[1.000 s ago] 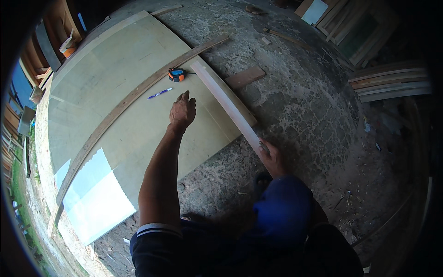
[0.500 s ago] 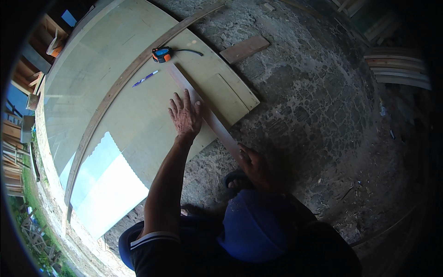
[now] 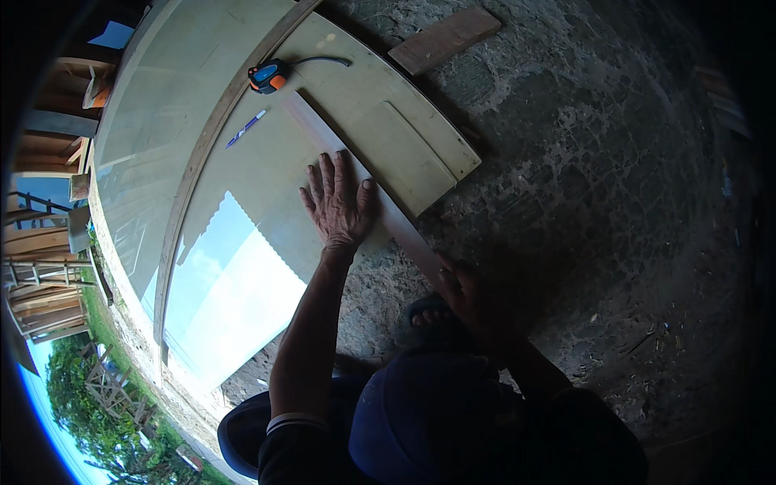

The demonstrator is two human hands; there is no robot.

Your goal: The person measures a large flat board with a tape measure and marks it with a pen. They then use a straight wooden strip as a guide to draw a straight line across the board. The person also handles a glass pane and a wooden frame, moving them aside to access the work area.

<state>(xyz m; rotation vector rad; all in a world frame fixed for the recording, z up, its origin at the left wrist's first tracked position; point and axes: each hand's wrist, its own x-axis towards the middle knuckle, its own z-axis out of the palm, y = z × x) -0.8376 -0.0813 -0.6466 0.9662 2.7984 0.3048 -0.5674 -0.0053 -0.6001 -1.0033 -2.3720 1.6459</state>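
Observation:
A long, narrow pale wooden strip (image 3: 394,220) lies across a glossy panel (image 3: 190,109), its near end jutting past the panel's edge. My left hand (image 3: 341,204) rests flat with fingers stretched out, pressing on the panel and the strip's left edge. The strip's near end is in my right hand (image 3: 462,293), whose fingers are wrapped round it in shadow. Beyond the far end sits a black, blue and orange tape measure (image 3: 267,76) with a dark strap. A purple pen (image 3: 245,129) lies to the left of the strip.
A long wooden batten (image 3: 198,153) runs along the panel, left of the pen. A short brown board (image 3: 444,39) lies on the rough concrete floor (image 3: 558,186). My sandalled foot (image 3: 428,314) is just below my right hand. Stacked timber (image 3: 48,291) stands at far left.
The view has shifted, so the panel and tools sit differently in it. My left hand stays flat by the strip, and my right hand keeps its hold on the near end.

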